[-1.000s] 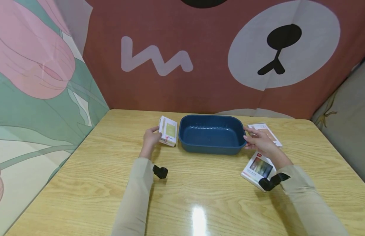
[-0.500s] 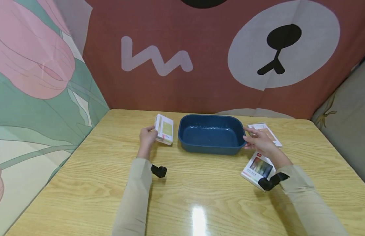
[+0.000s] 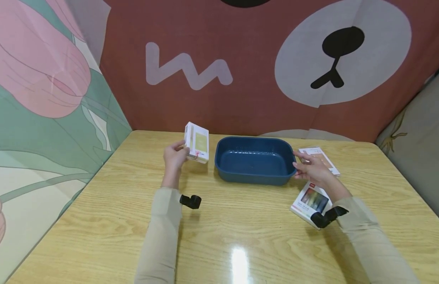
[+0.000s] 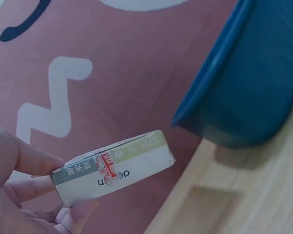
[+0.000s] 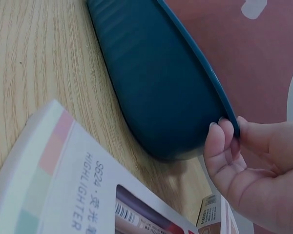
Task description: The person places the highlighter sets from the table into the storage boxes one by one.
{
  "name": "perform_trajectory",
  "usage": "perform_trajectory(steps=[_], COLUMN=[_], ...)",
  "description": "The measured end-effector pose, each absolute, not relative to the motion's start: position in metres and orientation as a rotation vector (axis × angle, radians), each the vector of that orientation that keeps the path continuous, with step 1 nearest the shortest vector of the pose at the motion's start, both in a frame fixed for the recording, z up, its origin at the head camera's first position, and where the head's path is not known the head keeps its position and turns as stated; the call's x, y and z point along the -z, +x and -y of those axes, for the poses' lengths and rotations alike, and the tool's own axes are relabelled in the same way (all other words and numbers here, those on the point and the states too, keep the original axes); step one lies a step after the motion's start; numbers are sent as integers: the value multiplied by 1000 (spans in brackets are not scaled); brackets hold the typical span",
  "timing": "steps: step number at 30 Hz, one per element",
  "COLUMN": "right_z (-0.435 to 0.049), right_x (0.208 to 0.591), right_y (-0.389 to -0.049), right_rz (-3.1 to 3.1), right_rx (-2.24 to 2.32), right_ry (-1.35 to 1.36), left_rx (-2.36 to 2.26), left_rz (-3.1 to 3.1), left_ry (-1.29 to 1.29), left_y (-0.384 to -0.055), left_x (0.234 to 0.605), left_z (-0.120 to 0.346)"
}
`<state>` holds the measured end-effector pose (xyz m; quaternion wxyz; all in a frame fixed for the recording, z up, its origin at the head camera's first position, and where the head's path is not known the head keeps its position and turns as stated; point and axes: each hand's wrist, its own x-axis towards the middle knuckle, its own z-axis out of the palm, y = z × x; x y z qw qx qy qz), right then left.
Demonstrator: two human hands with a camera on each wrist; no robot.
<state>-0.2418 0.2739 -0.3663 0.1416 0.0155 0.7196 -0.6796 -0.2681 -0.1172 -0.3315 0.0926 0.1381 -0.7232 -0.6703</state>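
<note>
My left hand (image 3: 174,159) pinches one end of a white and yellow-green box (image 3: 198,142), which is tilted and raised above the table left of a blue plastic basin (image 3: 254,177). In the left wrist view the small box (image 4: 115,168) shows a grey and olive printed side with a red sticker, thumb on one face and fingers beneath. My right hand (image 3: 314,170) holds the basin's right end; in the right wrist view the thumb and fingers pinch the rim of the basin (image 5: 156,83). The basin stands on the table with nothing inside it.
A highlighter box (image 3: 311,205) with a windowed front lies right of the basin, partly under my right wrist. Behind my right hand is a flat white and orange pack (image 3: 327,161). The wooden table (image 3: 219,232) backs onto a printed cloth (image 3: 191,110).
My left hand has lifted the box off the table and moved it slightly left and away from the basin. My right hand and the basin have stayed in place.
</note>
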Motion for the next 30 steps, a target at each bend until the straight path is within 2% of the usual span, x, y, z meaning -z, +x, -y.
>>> perform_trajectory(steps=[18,30], right_z=[-272,-271], right_x=[362,362], right_y=[-242,-240], right_rz=[-2074,-2059], right_rx=[1947,1975], right_ry=[74,59], left_rx=[2031,1787], left_rz=[2146,2357], left_ry=[272,156], left_y=[-261,-261], left_x=[324,332], left_z=[77,48])
